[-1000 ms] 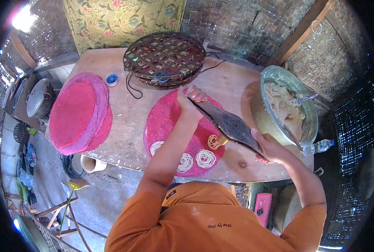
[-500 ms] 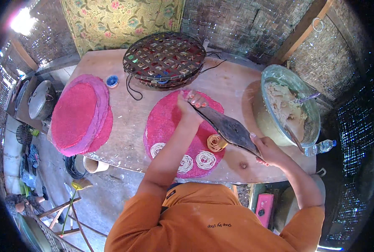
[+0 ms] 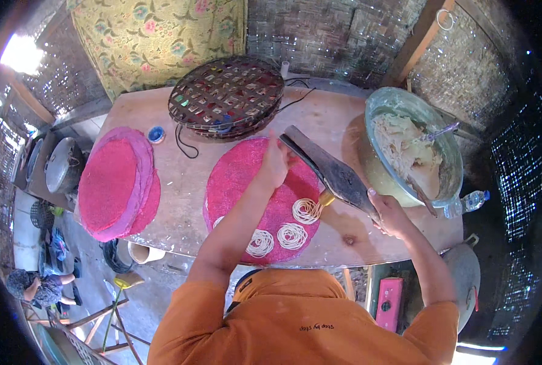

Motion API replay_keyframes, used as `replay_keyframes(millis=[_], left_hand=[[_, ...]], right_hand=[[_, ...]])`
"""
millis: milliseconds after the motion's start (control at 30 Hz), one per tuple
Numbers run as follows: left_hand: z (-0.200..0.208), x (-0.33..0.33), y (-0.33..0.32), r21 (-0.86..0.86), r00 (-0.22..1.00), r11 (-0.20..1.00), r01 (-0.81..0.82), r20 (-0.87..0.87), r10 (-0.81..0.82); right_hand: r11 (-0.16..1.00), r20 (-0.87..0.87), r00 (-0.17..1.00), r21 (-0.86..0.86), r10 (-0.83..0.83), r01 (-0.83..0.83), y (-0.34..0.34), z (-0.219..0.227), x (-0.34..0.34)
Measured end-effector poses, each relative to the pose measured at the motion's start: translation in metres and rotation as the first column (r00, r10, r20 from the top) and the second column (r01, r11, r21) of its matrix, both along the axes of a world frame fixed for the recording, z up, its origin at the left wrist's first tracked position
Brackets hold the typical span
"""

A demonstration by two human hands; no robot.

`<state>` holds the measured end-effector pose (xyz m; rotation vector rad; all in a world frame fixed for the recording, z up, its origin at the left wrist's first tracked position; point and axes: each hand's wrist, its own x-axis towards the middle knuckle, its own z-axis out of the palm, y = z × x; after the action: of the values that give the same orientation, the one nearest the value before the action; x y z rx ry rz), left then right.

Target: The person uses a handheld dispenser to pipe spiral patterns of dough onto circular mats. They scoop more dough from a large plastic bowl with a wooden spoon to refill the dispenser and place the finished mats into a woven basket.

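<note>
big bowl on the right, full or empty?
Partly full. The bowl holds a pale dough mass with a utensil stuck in it; the near inner wall shows bare below the rim.

A wooden table (image 3: 180,182) carries a pink mat (image 3: 246,176), stacked pink mats (image 3: 113,182), a woven basket (image 3: 225,97), and a dough bowl (image 3: 432,131).

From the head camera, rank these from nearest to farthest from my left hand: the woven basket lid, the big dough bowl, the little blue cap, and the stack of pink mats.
Measured from the left hand:
1. Woven basket lid, just beyond it, toward the wall.
2. Blue cap, off to the left on the table.
3. Dough bowl, to the right, and the stack of pink mats, far left: too close to call.
</note>
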<state>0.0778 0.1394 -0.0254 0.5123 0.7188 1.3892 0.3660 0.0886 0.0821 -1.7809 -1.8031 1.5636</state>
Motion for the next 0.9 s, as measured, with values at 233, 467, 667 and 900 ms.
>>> replay_keyframes(millis=[233, 467, 667, 900], left_hand=[[-0.015, 0.042, -0.039, -0.186, 0.324, 0.911, 0.369, -0.893, -0.314], [-0.014, 0.044, -0.026, -0.368, 0.529, 0.843, 0.392, -0.66, -0.533], [-0.05, 0.037, -0.019, -0.31, 0.611, 0.858, 0.409, -0.606, -0.51], [-0.019, 0.023, -0.083, 0.062, -0.259, 0.908, 0.414, -0.949, 0.183]], right_hand=[[1.0, -0.07, 0.998, -0.017, 0.0, -0.002, -0.001, 0.004, 0.0], [0.996, -0.106, 0.994, 0.089, 0.001, 0.008, 0.01, -0.013, 0.006], [0.99, -0.105, 0.994, 0.135, -0.024, 0.038, 0.018, -0.031, 0.017], [0.991, -0.168, 0.983, 0.094, -0.079, 0.096, 0.009, -0.04, 0.026]])
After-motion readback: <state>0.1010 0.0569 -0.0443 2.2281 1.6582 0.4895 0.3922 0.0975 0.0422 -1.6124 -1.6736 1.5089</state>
